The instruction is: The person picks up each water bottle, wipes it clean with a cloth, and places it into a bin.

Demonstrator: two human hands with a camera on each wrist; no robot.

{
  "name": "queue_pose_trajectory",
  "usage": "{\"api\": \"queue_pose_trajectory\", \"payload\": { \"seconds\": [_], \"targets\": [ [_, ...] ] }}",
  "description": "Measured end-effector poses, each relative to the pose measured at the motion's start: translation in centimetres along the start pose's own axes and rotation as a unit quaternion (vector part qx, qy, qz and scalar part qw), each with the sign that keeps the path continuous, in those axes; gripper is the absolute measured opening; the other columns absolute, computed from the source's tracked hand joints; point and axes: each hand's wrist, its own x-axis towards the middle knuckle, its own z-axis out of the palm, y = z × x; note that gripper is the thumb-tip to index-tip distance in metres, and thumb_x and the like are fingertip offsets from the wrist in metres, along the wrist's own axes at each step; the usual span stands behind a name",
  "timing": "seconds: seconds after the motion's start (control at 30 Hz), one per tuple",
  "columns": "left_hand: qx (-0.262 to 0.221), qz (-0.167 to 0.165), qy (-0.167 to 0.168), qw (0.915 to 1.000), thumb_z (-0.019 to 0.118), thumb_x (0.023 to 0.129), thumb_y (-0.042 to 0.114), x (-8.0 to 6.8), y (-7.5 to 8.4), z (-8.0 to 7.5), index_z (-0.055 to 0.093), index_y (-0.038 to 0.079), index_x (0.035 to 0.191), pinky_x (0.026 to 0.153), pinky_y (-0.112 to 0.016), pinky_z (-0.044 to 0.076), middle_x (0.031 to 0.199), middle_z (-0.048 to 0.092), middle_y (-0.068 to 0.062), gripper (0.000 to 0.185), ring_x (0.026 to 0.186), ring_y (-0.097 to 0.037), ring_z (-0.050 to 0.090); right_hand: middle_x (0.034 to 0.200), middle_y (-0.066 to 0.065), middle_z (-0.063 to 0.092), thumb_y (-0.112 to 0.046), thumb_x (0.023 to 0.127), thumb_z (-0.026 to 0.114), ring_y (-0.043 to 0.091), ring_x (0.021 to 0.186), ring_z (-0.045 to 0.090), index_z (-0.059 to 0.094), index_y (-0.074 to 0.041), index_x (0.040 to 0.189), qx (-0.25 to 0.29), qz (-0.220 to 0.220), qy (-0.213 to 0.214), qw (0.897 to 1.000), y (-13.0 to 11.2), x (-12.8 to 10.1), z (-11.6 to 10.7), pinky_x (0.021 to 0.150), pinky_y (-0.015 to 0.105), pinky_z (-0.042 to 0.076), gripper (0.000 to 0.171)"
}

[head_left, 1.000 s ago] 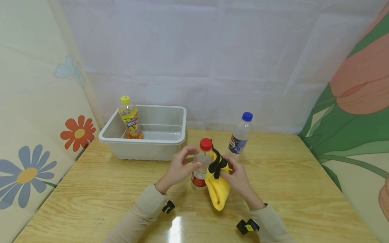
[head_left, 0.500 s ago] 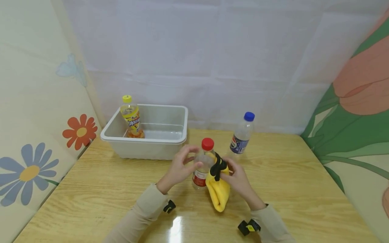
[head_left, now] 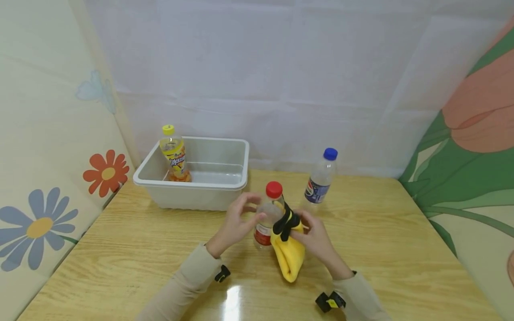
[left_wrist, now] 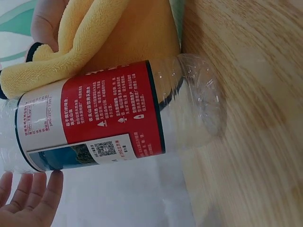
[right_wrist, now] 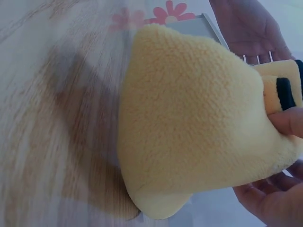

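A clear plastic bottle [head_left: 263, 237] with a red cap and a red-and-white label stands upright on the table in the head view. My left hand [head_left: 239, 219] curves round its left side, thumb in front; its fingertips touch the bottle in the left wrist view. My right hand [head_left: 314, 231] grips a yellow cloth [head_left: 290, 256] with black edging between thumb and fingers. The cloth lies against the bottle's right side, its folded end hanging down towards the table. In the right wrist view, the cloth [right_wrist: 189, 113] hides most of the bottle.
A light grey tub [head_left: 192, 196] stands at the back left, with a yellow-capped bottle [head_left: 175, 158] leaning in it. To the back right stands a blue-capped bottle [head_left: 320, 178]. A white sheet [head_left: 301, 89] hangs behind the wooden table [head_left: 381, 245].
The yellow cloth has shifted slightly down along the bottle with my right hand. My left hand stays at the bottle. The head view has turned a little.
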Motion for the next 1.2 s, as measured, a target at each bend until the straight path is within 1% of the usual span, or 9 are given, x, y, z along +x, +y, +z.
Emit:
{"api": "queue_pose_trajectory", "payload": {
  "seconds": [0.2,0.27,0.4,0.57,0.63,0.77,0.93,1.13,1.2],
  "targets": [
    [-0.026,-0.005,0.007,0.9996,0.061,0.075,-0.017,-0.1,-0.4,-0.1,0.046,-0.018,0.098,0.073,-0.047,0.054,0.101,0.052,-0.034,0.027,0.091,-0.045,0.053,0.102,0.021,0.061,0.011,0.071,0.066,0.010,0.090,0.057,0.056,0.008,0.108,-0.008,-0.011,-0.004,1.000,0.0,-0.3,-0.1,0.073,0.023,0.052,0.038],
    [-0.026,-0.002,0.008,0.9996,0.060,0.076,-0.018,-0.2,-0.6,-0.1,0.047,-0.018,0.098,0.072,-0.045,0.055,0.100,0.052,-0.034,0.026,0.090,-0.045,0.053,0.100,0.021,0.061,0.011,0.071,0.067,0.009,0.089,0.057,0.056,0.008,0.107,-0.008,-0.015,-0.004,1.000,0.0,-0.5,-0.1,0.073,0.024,0.053,0.038],
    [-0.012,0.013,0.013,0.9998,0.059,0.074,-0.021,-0.3,-0.9,-0.2,0.048,-0.020,0.101,0.071,-0.041,0.056,0.098,0.053,-0.034,0.029,0.090,-0.046,0.054,0.098,0.019,0.062,0.010,0.070,0.068,0.008,0.087,0.058,0.057,0.007,0.106,-0.009,-0.008,-0.006,1.000,0.0,-0.7,-0.2,0.073,0.023,0.052,0.037],
    [0.001,0.033,0.019,0.9993,0.060,0.073,-0.020,-0.7,-2.8,-0.1,0.050,-0.017,0.104,0.069,-0.042,0.056,0.097,0.056,-0.031,0.033,0.087,-0.045,0.055,0.100,0.019,0.062,0.011,0.070,0.067,0.011,0.089,0.058,0.057,0.006,0.105,-0.013,0.004,-0.010,1.000,-0.1,-0.9,-0.3,0.075,0.024,0.052,0.037],
    [0.005,0.035,0.021,0.9992,0.061,0.074,-0.018,-0.9,-3.7,-0.1,0.051,-0.016,0.106,0.069,-0.042,0.056,0.098,0.057,-0.029,0.034,0.088,-0.043,0.056,0.100,0.019,0.062,0.011,0.070,0.067,0.012,0.089,0.058,0.058,0.006,0.105,-0.016,0.007,-0.010,1.000,-0.1,-1.0,-0.3,0.076,0.025,0.052,0.037],
    [0.010,0.036,0.015,0.9992,0.060,0.079,-0.010,-1.2,-4.2,-0.2,0.052,-0.014,0.111,0.072,-0.038,0.056,0.102,0.057,-0.028,0.033,0.091,-0.039,0.057,0.100,0.018,0.063,0.009,0.070,0.068,0.015,0.090,0.058,0.058,0.005,0.104,-0.026,0.014,-0.009,1.000,-0.4,-1.2,-0.2,0.077,0.027,0.051,0.036],
    [-0.010,0.019,-0.001,0.9998,0.060,0.082,-0.007,-1.2,-3.6,-0.2,0.049,-0.016,0.116,0.075,-0.040,0.055,0.107,0.055,-0.029,0.037,0.096,-0.044,0.054,0.101,0.016,0.063,0.007,0.070,0.069,0.021,0.093,0.059,0.059,0.004,0.104,-0.030,0.015,-0.014,0.999,-0.6,-1.5,-0.2,0.078,0.029,0.051,0.036],
    [-0.004,-0.008,-0.016,0.9998,0.062,0.077,-0.012,-0.6,-1.0,-0.2,0.046,-0.020,0.115,0.075,-0.047,0.053,0.107,0.052,-0.033,0.042,0.096,-0.048,0.050,0.100,0.015,0.063,0.007,0.070,0.070,0.021,0.092,0.059,0.059,0.003,0.105,-0.036,0.004,-0.024,0.999,-0.6,-1.8,-0.3,0.077,0.029,0.051,0.036],
    [-0.003,-0.014,-0.020,0.9997,0.062,0.076,-0.013,-0.6,-0.8,-0.2,0.046,-0.020,0.114,0.076,-0.048,0.053,0.107,0.052,-0.033,0.042,0.096,-0.048,0.050,0.101,0.015,0.063,0.006,0.070,0.070,0.020,0.092,0.059,0.059,0.003,0.105,-0.037,0.004,-0.019,0.999,-0.6,-1.9,-0.3,0.076,0.028,0.051,0.037]
  ]
}}
